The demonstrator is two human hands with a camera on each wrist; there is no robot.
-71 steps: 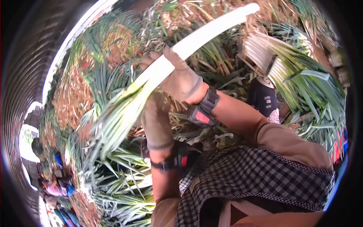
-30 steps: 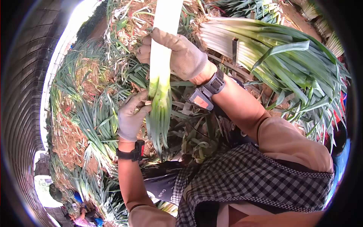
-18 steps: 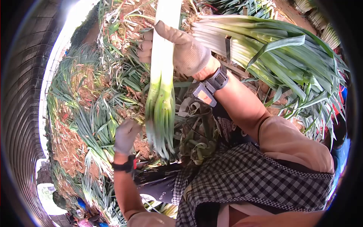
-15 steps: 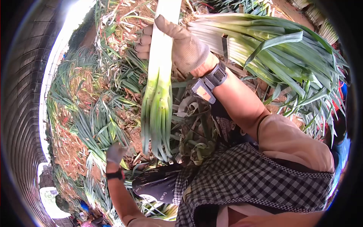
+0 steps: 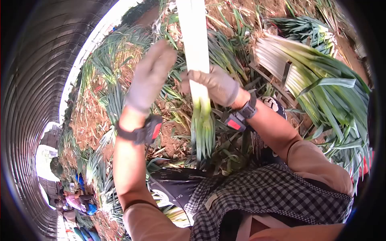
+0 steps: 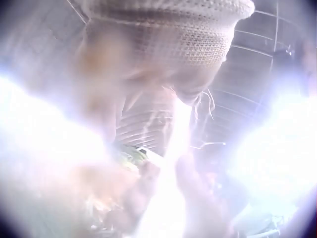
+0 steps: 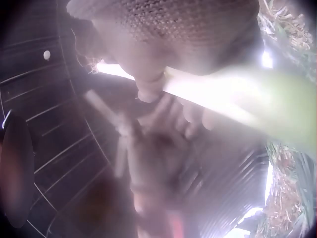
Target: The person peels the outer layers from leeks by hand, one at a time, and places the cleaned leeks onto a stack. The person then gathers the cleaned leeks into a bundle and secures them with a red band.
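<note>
My gloved right hand (image 5: 219, 84) grips a leek (image 5: 197, 36) around its white shaft, thumb across the front. The leek stands nearly upright in the head view, its trimmed-looking green leaves hanging below the hand and its upper end cut off by the frame. Left of the shaft, my gloved left hand (image 5: 150, 78) is raised, blurred, with fingers fairly straight and apart from the leek. Seen in the right wrist view, the leek (image 7: 213, 94) crosses in front, roots at its far end. Behind it, a thin pale strip (image 7: 105, 106) projects beside the left hand (image 7: 158, 158); whether it is held I cannot tell.
A large bundle of leeks (image 5: 317, 80) lies at the right against a metal upright (image 5: 286, 73). Loose leeks and leaf litter (image 5: 94, 120) cover the ground. Farther off at lower left, another person (image 5: 76, 201) sits under the ribbed tunnel roof (image 5: 60, 60).
My left hand went from the leek's leaves down and away to the lower left, then rose beside the shaft. My right hand keeps its grip, and the leek has turned from slanted to nearly upright.
</note>
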